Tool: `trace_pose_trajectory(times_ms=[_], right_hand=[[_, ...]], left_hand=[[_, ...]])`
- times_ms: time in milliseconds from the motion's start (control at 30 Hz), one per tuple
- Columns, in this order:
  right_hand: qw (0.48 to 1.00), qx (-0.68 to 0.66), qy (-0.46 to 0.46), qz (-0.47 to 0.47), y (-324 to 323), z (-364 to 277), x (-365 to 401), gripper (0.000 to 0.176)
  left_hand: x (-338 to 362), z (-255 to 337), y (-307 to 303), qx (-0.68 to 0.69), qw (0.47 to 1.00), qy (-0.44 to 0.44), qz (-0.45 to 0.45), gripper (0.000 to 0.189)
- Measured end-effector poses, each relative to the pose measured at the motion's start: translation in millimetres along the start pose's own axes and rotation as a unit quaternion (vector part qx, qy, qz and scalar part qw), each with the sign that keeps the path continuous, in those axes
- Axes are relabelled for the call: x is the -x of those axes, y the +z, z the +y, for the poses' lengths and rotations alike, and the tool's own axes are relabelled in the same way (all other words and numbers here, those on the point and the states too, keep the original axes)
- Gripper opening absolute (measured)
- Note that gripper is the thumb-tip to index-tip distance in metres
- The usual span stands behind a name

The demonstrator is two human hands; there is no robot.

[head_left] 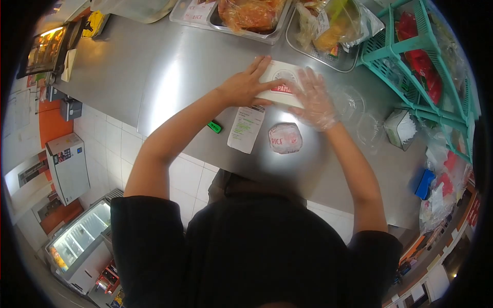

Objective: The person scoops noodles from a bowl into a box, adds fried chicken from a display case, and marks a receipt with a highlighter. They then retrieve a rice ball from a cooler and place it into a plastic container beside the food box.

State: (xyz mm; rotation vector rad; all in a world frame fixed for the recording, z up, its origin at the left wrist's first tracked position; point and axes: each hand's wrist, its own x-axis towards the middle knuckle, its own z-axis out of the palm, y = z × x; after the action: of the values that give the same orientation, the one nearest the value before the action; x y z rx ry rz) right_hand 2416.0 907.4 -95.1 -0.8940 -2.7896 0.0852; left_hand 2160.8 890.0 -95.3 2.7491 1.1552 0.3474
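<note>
A white cardboard takeaway box (273, 72) with red print on its lid lies on the steel table under both hands. My bare left hand (249, 86) spans its left end, with one finger stretched across the lid and the thumb at the near edge. On the right end rests my right hand (315, 100) in a clear plastic glove, fingers over the lid and thumb along the near side. Just below the box are a printed receipt (246, 129) with green marks and a wrapped round packet (285, 138) marked RICE.
A green marker (214, 127) lies left of the receipt. Metal trays with wrapped food (251, 15) and bags (334, 31) stand at the back. At right are a teal plastic rack (400, 51), clear plastic lids (354, 105), a square container (400, 128) and a blue object (424, 184).
</note>
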Motion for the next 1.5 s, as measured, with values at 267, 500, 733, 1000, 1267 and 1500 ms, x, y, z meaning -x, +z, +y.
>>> trace_pose_trajectory(times_ms=[267, 500, 733, 1000, 1267, 1500], right_hand=[[0.992, -0.043, -0.053, 0.108, 22, -2, 12, 0.065], [0.988, -0.089, -0.076, 0.098, 20, 1, 13, 0.059], [0.995, -0.08, -0.031, 0.053, 4, 2, 24, 0.057], [0.989, -0.07, 0.0, 0.131, 24, 4, 41, 0.043], [0.986, -0.047, 0.008, 0.159, 35, -1, 52, 0.042], [0.988, -0.142, -0.007, 0.062, 27, 18, 55, 0.05]], left_hand=[[3, 7, 0, -0.005, 0.996, -0.063, -0.069, 0.055], [4, 4, -2, -0.009, 0.997, -0.048, -0.064, 0.058], [1, 8, -6, 0.004, 0.996, -0.057, -0.07, 0.064], [-1, 8, -9, 0.001, 0.992, -0.056, -0.113, 0.065], [-1, 13, -11, -0.044, 0.991, -0.056, -0.11, 0.07], [-5, 17, -17, -0.076, 0.988, -0.052, -0.126, 0.073]])
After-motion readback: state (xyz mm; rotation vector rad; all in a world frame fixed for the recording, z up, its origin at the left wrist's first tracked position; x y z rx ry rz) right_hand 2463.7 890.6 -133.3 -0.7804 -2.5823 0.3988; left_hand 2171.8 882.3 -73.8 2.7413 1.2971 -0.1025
